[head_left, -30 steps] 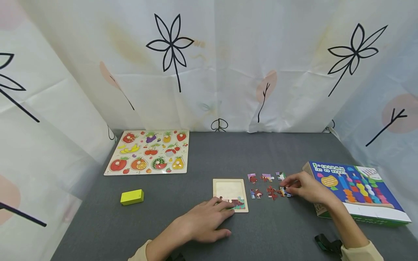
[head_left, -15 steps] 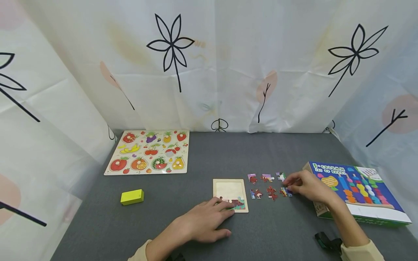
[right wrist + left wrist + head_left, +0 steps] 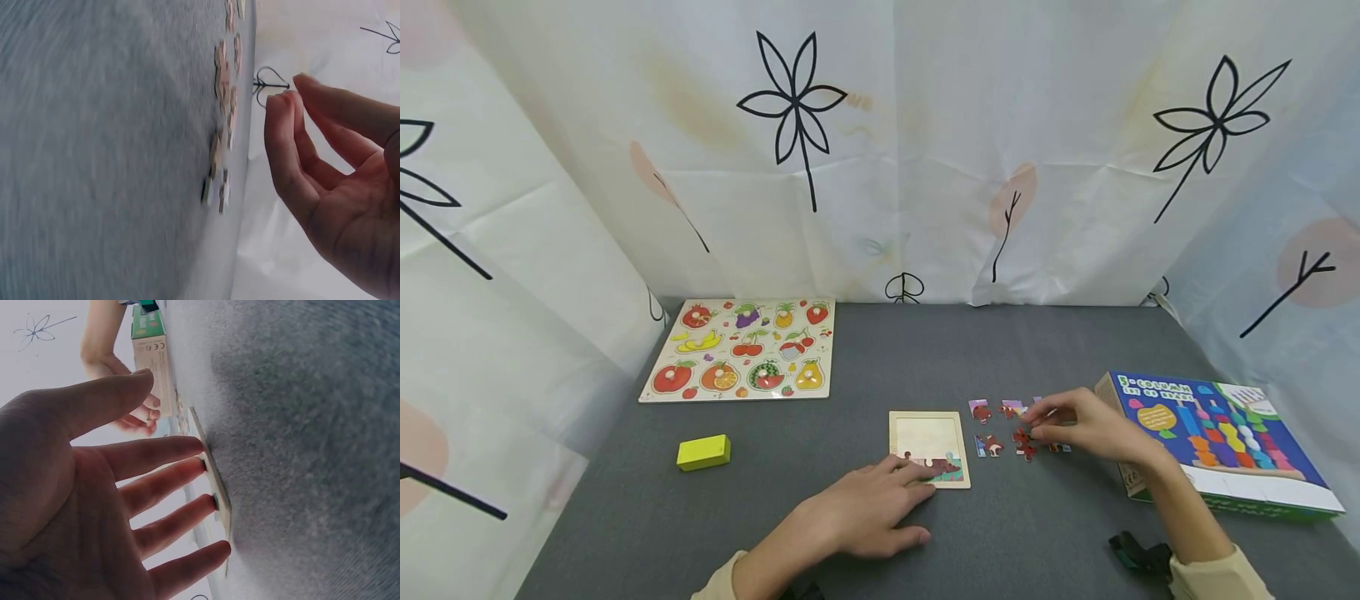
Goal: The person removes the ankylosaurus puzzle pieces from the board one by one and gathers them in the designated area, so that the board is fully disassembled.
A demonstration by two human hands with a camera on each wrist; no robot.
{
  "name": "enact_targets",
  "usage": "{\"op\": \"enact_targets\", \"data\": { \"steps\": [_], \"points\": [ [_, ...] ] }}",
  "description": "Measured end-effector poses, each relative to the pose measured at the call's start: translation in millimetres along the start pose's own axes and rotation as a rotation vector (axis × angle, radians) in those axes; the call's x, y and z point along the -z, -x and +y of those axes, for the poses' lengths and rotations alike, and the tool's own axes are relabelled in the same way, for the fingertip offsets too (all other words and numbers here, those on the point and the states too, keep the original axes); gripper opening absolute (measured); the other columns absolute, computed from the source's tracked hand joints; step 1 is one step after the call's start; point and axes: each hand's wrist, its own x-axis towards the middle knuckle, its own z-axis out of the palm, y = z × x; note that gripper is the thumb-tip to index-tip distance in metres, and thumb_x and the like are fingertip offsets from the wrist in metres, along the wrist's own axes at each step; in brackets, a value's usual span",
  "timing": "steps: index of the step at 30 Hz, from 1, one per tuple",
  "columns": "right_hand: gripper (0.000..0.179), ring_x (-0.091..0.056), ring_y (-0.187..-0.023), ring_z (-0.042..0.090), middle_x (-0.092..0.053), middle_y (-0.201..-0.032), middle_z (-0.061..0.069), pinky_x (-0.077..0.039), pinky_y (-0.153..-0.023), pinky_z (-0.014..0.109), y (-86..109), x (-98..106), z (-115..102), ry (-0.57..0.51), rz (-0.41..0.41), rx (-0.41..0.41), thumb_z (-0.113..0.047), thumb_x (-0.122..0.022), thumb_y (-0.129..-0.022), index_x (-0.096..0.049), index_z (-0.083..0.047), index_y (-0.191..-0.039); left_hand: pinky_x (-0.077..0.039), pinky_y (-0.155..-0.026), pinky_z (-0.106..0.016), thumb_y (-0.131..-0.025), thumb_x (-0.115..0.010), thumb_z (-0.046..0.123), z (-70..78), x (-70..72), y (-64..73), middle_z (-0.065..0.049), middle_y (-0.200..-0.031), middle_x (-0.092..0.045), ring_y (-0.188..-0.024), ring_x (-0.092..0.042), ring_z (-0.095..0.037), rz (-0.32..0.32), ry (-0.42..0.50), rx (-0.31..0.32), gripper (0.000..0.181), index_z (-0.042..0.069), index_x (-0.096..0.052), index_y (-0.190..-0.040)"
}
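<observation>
Head view: wooden puzzle tray on the counter, part-filled at its near edge; left hand covers some of that fill. Sideways pressure could probably slide the tray. Right of the tray, right hand overhangs loose jigsaw pieces; packed close, neighbours might get nudged. Farther right, toy box crowds that forearm. Left of the tray: yellow block, fruit puzzle board.

Left wrist view: fingers straight, spread, at tray edge.

Right wrist view: grip curved, tips slightly apart, nothing visible between.
</observation>
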Motion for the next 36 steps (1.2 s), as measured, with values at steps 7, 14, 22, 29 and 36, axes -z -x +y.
{"op": "enact_targets", "data": {
  "steps": [7, 14, 22, 29, 36],
  "points": [
    [0.025, -0.071, -0.093, 0.001, -0.078, -0.115, 0.022, -0.058, -0.077, 0.022, -14.8, -13.0, -5.8, -0.058, -0.032, 0.032, -0.01, -0.071, -0.105, -0.075, 0.005, -0.124, -0.049, -0.122, -0.036, -0.107, -0.062, 0.051, 1.0, 3.7, 3.1, 0.008, -0.167, -0.051, -0.156, -0.049, -0.018, 0.0, -0.016, -0.024, 0.055, 0.019, -0.064, -0.152],
    [0.022, -0.068, -0.08, 0.006, -0.08, -0.108, 0.021, -0.056, -0.067, 0.025, -33.4, -29.1, -11.3, -0.089, -0.065, 0.048, -0.012, -0.072, -0.104, -0.076, 0.003, -0.12, -0.049, -0.121, -0.041, -0.107, -0.06, 0.056, 3.4, 6.1, 3.9, 0.009, -0.169, -0.048, -0.158, -0.046, -0.018, -0.045, -0.029, -0.001, 0.056, 0.023, -0.063, -0.153],
    [0.023, -0.071, -0.084, 0.006, -0.079, -0.106, 0.023, -0.059, -0.071, 0.026, -56.0, -49.9, -19.6, -0.107, -0.116, 0.081, -0.01, -0.075, -0.102, -0.076, 0.005, -0.119, -0.056, -0.11, -0.04, -0.106, -0.061, 0.059, 9.2, 5.4, 5.5, 0.008, -0.161, -0.055, -0.147, -0.054, -0.014, -0.05, -0.064, 0.008, 0.055, 0.026, -0.066, -0.149],
    [0.021, -0.073, -0.086, 0.008, -0.079, -0.103, 0.024, -0.059, -0.076, 0.023, -75.9, -71.2, -32.6, -0.143, -0.204, 0.121, -0.01, -0.074, -0.102, -0.077, 0.005, -0.116, -0.054, -0.114, -0.039, -0.105, -0.062, 0.06, 14.7, 3.4, 6.9, 0.004, -0.164, -0.054, -0.149, -0.053, -0.016, -0.06, -0.085, 0.015, 0.056, 0.027, -0.065, -0.15],
    [0.018, -0.077, -0.084, 0.02, -0.08, -0.096, 0.025, -0.063, -0.077, 0.027, -91.3, -85.4, -42.6, -0.163, -0.291, 0.12, -0.009, -0.073, -0.103, -0.077, 0.004, -0.115, -0.056, -0.111, -0.036, -0.104, -0.06, 0.064, 19.3, -2.1, 8.4, -0.002, -0.168, -0.048, -0.151, -0.049, -0.018, -0.049, -0.16, -0.003, 0.06, 0.026, -0.064, -0.151]
  ]
}}
